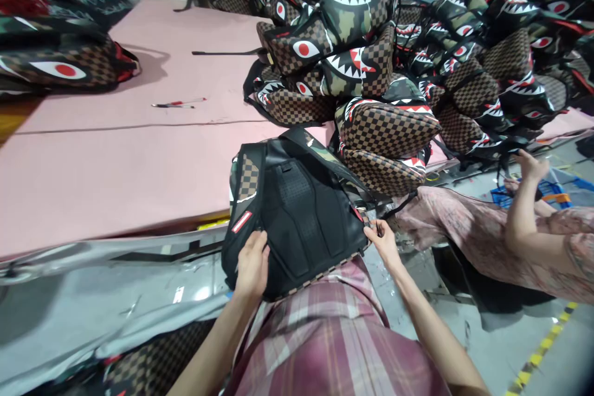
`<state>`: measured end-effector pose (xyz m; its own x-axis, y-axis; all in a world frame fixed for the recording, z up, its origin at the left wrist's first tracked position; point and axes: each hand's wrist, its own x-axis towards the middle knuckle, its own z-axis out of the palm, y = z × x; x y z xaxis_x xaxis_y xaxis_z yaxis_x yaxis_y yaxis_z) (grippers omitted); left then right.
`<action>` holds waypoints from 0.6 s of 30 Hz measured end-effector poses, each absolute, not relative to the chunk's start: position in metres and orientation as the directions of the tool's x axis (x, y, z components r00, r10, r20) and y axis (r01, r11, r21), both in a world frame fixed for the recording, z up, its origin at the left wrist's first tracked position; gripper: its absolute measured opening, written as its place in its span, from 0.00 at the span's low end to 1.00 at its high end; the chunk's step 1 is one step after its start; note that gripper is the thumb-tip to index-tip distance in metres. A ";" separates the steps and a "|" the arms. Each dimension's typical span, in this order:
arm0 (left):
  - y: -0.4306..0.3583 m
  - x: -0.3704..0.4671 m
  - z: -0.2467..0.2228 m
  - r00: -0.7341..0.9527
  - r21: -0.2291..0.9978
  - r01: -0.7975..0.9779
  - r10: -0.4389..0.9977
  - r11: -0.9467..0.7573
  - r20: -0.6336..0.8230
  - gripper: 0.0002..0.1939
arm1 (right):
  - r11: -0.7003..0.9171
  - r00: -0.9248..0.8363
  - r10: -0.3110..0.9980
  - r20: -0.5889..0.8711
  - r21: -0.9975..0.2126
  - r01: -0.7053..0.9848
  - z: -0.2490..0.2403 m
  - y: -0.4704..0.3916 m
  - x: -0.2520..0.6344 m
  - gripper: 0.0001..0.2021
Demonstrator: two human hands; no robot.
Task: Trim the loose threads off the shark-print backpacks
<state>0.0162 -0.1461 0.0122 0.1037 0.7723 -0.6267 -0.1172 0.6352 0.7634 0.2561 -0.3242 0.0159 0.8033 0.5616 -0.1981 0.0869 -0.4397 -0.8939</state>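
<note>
The backpack (297, 216) lies back panel up, its lower edge resting against the person's lap and its top leaning on the edge of the pink table (116, 161). That seems to keep the black padded back facing up at them, with both sides within reach.

The left hand (252, 266) sits on the pack's near left corner. Its fingers (255, 244) are curled together over the black edge, thumb on top, so it looks like a loose grip on the rim rather than a tight clamp. Just beyond those fingers a red and white tag (242, 221) runs slantwise on the side panel.

The right hand (384, 242) is at the near right corner. Its fingers (374, 234) are pinched close on the checkered trim or something small there; I cannot tell which.

Past the fingers, further up the table, a heap of shark-mouth bags (362, 74) is piled high. A pen (179, 103) lies well off to the left of the heap. To the right of the right hand another person's arm (520, 210) reaches toward more bags.
</note>
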 end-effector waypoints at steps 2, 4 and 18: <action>-0.139 0.025 0.013 0.092 0.725 -0.166 0.742 0.669 -0.664 0.12 | -0.430 0.802 0.561 -0.204 -0.900 0.072 0.014 -0.323 0.253 0.22; -0.143 0.024 0.017 0.112 0.635 -0.166 0.654 0.754 -0.748 0.10 | -0.424 0.804 0.549 -0.228 -0.905 0.033 0.013 -0.323 0.252 0.23; -0.126 0.019 0.011 0.269 0.557 -0.267 0.616 0.786 -0.741 0.11 | -0.599 0.736 0.661 -0.148 -0.694 0.399 0.024 -0.318 0.309 0.20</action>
